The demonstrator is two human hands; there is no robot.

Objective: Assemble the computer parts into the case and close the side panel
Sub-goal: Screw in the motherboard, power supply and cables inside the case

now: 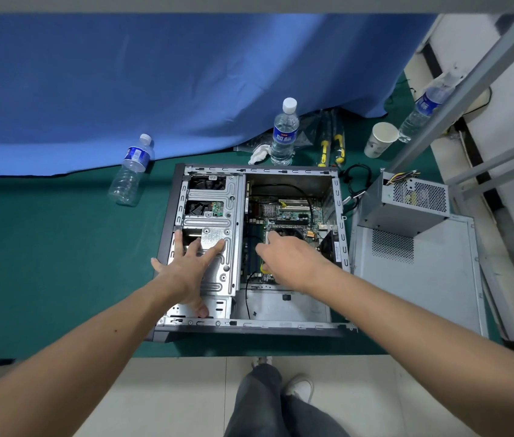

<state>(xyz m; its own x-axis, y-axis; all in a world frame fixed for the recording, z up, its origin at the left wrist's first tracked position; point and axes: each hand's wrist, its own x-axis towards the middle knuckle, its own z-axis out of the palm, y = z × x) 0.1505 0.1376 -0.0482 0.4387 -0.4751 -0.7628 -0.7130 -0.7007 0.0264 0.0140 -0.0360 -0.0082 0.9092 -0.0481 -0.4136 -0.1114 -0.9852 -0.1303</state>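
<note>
The open grey steel computer case [251, 247] lies on its side on the green mat [60, 247]; inside sit a green motherboard [284, 216] and a silver drive cage [211, 234]. The left hand [192, 269] presses flat, fingers spread, on the cage; the right hand [290, 257] reaches onto the board, its grasp hidden, so I cannot tell. Likely seating a component; next, the grey power supply [407, 203], resting on the grey side panel [419, 272], needs fitting.

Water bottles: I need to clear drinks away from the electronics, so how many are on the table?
3: one left of the case, one behind it, one far right, partly hidden.
</note>
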